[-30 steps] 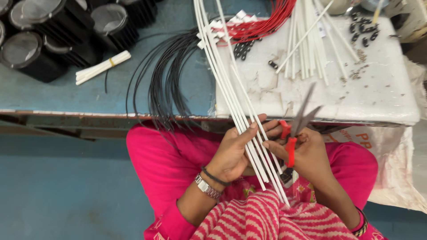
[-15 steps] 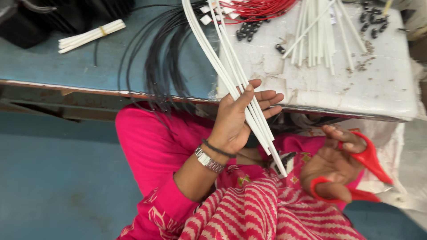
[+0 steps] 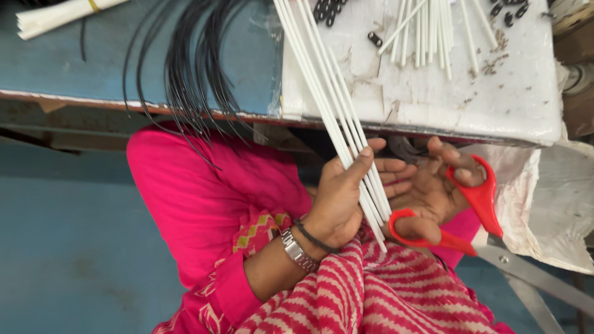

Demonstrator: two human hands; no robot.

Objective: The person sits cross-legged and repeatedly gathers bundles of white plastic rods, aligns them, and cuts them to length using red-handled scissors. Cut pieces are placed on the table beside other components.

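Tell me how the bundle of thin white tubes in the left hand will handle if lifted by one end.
The white tubes lie nearly straight from table to left hand, so probably semi-stiff, drooping slightly. They look thin, likely light. They are loose and smooth-looking, so single ones may slip out.

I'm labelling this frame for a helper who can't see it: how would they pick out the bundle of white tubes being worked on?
Start at the white board lying on the blue table. From its near left edge a bundle of white tubes slants down into the left hand, beside the right hand holding red-handled scissors. Unlike the loose white tubes farther back, these are gripped together and overhang the table edge.
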